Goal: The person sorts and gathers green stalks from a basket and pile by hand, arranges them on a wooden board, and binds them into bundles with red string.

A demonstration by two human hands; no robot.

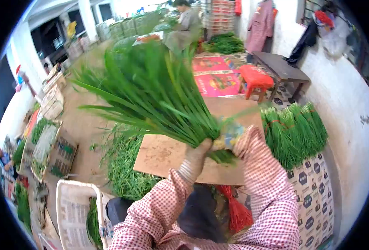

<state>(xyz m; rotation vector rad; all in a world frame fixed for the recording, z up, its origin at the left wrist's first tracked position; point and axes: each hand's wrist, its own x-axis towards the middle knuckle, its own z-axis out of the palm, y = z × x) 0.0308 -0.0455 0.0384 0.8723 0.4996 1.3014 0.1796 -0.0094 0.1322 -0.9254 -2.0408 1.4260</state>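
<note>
A large bunch of garlic chives fans out above a brown board, its leaves pointing up and to the left and blurred at the tips. My left hand, gloved, is closed round the lower stems. Beside the stems on the right is my right hand, smeared by motion; its fingers cannot be made out. A short tuft of green shows below the hands, over the board. Both my sleeves are red-and-white checked.
Tied chive bundles lie to the right. Loose leaves are heaped on the floor at the left, near a white basket. Red ties hang below the board. Farther off are a red stool, a dark table and a seated person.
</note>
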